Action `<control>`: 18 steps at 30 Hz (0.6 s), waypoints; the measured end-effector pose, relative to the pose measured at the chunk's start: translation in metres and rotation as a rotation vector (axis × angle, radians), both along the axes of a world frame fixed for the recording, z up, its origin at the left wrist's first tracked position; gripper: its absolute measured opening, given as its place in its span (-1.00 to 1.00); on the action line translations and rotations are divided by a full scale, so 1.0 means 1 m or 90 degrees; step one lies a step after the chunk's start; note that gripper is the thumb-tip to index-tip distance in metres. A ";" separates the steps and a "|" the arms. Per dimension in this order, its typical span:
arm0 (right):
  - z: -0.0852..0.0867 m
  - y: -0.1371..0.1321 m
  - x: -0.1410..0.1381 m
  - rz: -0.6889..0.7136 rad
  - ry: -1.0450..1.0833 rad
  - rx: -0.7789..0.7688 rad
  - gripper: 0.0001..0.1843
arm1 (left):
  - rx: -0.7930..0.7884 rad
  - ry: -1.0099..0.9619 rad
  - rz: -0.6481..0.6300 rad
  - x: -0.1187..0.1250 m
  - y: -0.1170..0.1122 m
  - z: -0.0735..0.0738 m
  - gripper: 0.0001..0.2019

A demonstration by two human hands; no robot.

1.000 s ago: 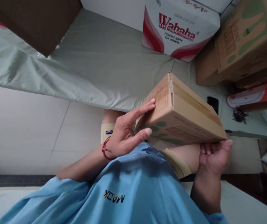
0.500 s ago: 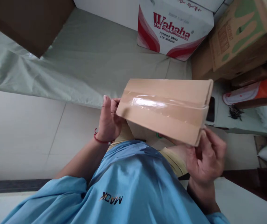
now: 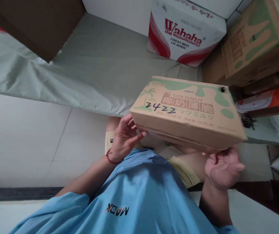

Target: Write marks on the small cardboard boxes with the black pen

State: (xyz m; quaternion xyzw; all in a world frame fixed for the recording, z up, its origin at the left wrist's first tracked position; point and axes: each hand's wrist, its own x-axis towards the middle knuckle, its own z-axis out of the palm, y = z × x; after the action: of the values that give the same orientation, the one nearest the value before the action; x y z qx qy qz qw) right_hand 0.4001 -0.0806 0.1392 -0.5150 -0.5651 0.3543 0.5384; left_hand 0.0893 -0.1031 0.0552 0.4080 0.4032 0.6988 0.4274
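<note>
I hold a flat cardboard box (image 3: 188,112) in front of my chest, over my lap. Its printed side faces up, with green palm and splash art, the word COCONUT and handwritten digits. My left hand (image 3: 123,138), a red cord at its wrist, grips the box's left end with curled fingers. My right hand (image 3: 223,167) is closed under the box's near right corner and carries it from below. My blue shirt (image 3: 134,195) fills the bottom of the view.
A pale green sheet (image 3: 92,68) covers the surface ahead. On it stand a white and red Wahaha water carton (image 3: 185,32), a brown box (image 3: 36,22) at top left and stacked printed cartons (image 3: 251,42) at right. Pale floor tiles (image 3: 32,139) lie to the left.
The box has been turned over in my hands: half a second ago its taped seam faced up, now the printed coconut face does. My right hand shifted lower under the corner.
</note>
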 end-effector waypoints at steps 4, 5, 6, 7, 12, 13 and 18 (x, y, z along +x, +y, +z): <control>-0.017 0.007 -0.004 -0.008 0.086 -0.114 -0.15 | 0.062 0.159 0.059 0.000 0.001 -0.004 -0.34; -0.022 0.007 -0.005 -0.014 0.102 -0.140 -0.14 | 0.071 0.197 0.064 -0.001 0.000 -0.004 -0.35; -0.026 0.006 -0.005 -0.019 0.122 -0.160 -0.15 | 0.080 0.230 0.067 -0.001 0.000 -0.003 -0.36; -0.031 0.005 -0.005 -0.023 0.142 -0.174 -0.19 | 0.090 0.256 0.072 -0.002 -0.001 -0.002 -0.36; -0.051 -0.001 -0.009 -0.009 0.226 -0.195 -0.39 | 0.147 0.333 0.115 -0.003 -0.007 0.013 -0.34; -0.054 -0.001 -0.010 -0.001 0.247 -0.205 -0.41 | 0.170 0.350 0.124 -0.003 -0.007 0.018 -0.32; -0.067 0.008 -0.013 0.099 0.392 -0.346 -0.26 | 0.334 0.462 0.152 -0.004 -0.005 0.037 -0.40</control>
State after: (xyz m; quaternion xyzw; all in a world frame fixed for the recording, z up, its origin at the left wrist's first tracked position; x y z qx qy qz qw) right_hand 0.3873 -0.0728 0.0725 -0.4641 -0.3010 0.6677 0.4981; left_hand 0.0851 -0.1079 0.0920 0.6713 0.3804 0.6335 0.0575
